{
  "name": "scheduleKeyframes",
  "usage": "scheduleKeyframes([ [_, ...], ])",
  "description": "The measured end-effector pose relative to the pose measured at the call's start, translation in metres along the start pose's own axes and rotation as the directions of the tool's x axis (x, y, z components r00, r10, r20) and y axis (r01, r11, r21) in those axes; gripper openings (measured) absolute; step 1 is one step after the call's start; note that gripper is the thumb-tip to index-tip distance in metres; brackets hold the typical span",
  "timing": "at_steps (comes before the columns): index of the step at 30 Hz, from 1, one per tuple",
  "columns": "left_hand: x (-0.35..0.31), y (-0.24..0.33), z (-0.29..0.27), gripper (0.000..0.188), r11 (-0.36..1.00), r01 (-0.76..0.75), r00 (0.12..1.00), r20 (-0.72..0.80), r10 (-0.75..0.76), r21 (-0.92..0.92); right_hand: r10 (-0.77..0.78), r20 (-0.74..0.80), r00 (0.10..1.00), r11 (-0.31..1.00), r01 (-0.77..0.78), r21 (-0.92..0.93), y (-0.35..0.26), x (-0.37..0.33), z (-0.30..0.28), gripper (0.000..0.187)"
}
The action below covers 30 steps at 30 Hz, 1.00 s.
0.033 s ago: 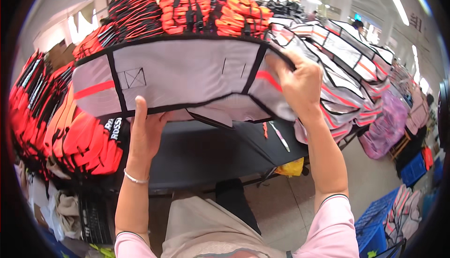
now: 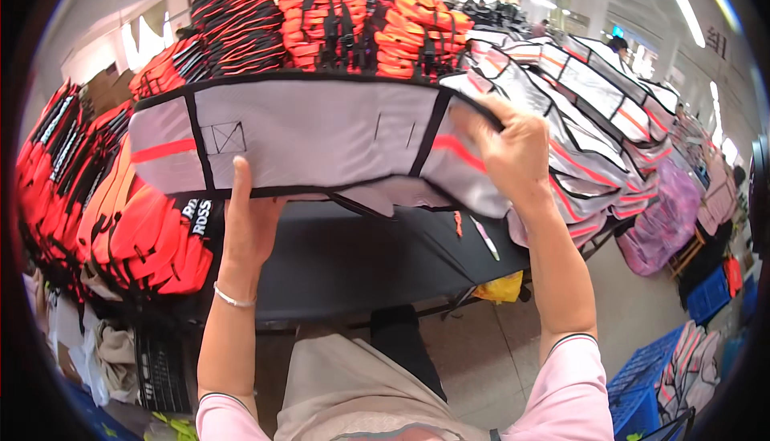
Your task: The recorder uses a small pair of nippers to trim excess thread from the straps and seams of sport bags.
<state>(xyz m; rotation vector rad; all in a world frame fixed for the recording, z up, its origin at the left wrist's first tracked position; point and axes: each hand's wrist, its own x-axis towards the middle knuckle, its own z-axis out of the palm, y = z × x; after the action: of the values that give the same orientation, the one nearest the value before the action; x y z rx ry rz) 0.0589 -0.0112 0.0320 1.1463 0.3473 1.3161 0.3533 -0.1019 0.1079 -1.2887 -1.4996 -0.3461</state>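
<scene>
A long light-grey fabric panel [image 2: 309,132] with black binding and red stripes is stretched between my hands above the table. Stitched marks, among them a crossed square, show on its face. At its lower left edge, my left hand [image 2: 253,220] has the thumb in front and the fingers behind, partly hidden. My right hand [image 2: 513,144] is closed on the panel's upper right end, its fingertips blurred. Below the panel's bottom edge, part of a folded flap shows.
The black table [image 2: 337,260] carries a white pen [image 2: 485,239] and a small orange piece [image 2: 458,224]. Stacks of orange-and-black vests [image 2: 321,20] stand behind; red ones [image 2: 164,248] pile up at left. More grey panels [image 2: 593,92] heap at right, above a blue crate [image 2: 646,385].
The panel's top edge has dropped slightly, and less of the flap shows beneath it. Both hands keep their hold. The surroundings have shifted a little in view.
</scene>
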Motion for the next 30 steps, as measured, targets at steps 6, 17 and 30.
scheduleKeyframes([
  [6, 0.027, 0.001, -0.041, 0.053, 0.983, -0.02, 0.984, -0.18, -0.013, -0.183, -0.035, 0.443, 0.896, 0.915, -0.15, 0.376, 0.003, -0.023, 0.036, 0.021],
  [17, -0.001, -0.056, -0.096, 0.072, 0.965, 0.053, 0.93, -0.339, -0.142, -0.259, -0.433, 0.181, 0.883, 0.902, 0.423, 0.089, -0.039, -0.118, 0.089, 0.022],
  [30, -0.08, -0.125, -0.188, 0.053, 0.787, 0.245, 0.921, -0.117, -0.371, -0.566, -0.33, 0.364, 0.871, 0.944, 0.304, 0.127, -0.056, -0.232, 0.114, 0.037],
])
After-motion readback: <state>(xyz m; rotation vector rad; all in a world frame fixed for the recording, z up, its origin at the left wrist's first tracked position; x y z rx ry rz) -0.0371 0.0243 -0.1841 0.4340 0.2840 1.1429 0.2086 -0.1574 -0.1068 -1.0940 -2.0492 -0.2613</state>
